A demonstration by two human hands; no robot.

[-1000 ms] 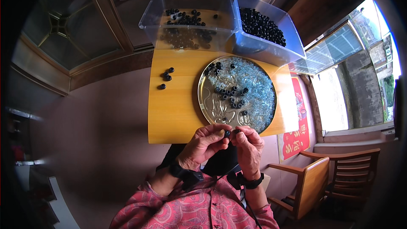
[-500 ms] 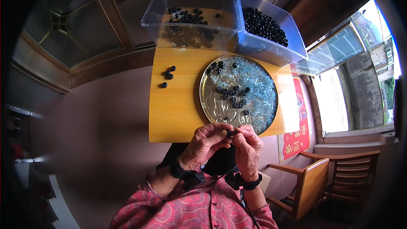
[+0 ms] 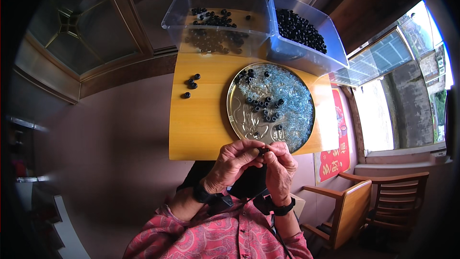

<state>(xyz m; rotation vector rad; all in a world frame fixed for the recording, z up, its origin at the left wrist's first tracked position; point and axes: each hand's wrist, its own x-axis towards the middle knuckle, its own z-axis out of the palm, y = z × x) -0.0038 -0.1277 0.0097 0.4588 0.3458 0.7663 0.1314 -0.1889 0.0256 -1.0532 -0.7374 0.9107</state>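
My left hand [image 3: 235, 162] is closed in a pinch on a small black bead-like piece [image 3: 262, 151], just off the table's near edge. Against it, the fingertips of my right hand [image 3: 280, 163] are also pressed together; what they hold, if anything, is too small to tell. Beyond both hands lies a round, gold-coloured metal tray [image 3: 235, 110]. Many tiny clear-blue bits [image 3: 297, 100] cover its right side. Several black pieces with holes [image 3: 266, 110] are scattered in the tray's middle and at its far left.
Two clear plastic bins stand at the table's far side: the left bin [image 3: 215, 30] has a scatter of black pieces, the right bin [image 3: 306, 60] a thick heap. Several loose black pieces [image 3: 192, 85] lie left on the yellow table [image 3: 201, 129]. Wooden chairs [image 3: 357, 211] stand at right.
Both hands stay together at nearly the same spot, with the fingertips shifted slightly around the black piece. The tray and bins show no change beyond a small view shift.
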